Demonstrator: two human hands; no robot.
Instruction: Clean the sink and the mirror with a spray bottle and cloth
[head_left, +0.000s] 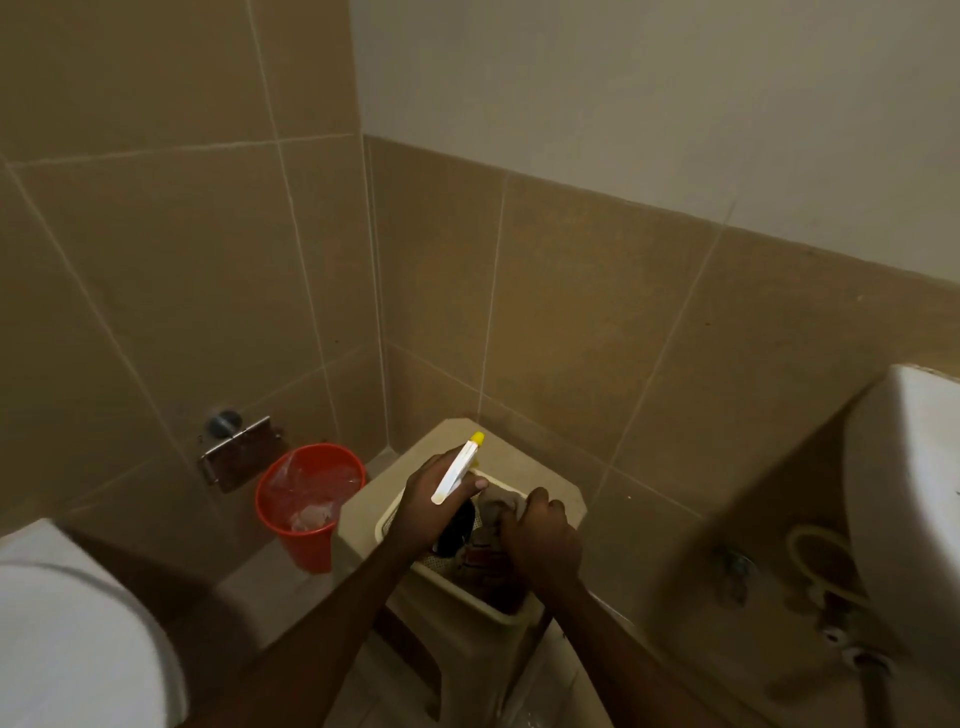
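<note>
My left hand (434, 499) is closed around a spray bottle (457, 470) with a white head and yellow nozzle tip; its dark body hangs below my fingers. My right hand (540, 535) reaches into a cream basket (467, 587) that rests on a beige stool (550, 478), and its fingers are closed on a dark brownish cloth (493, 506) lying inside. The white sink (914, 467) juts from the wall at the far right, only its left side showing. No mirror is in view.
A red bucket (306, 499) lined with clear plastic stands on the floor left of the stool. A metal paper holder (239, 452) is fixed to the tiled wall. The white toilet (67, 634) fills the lower left. Pipes and a hose (810, 561) hang under the sink.
</note>
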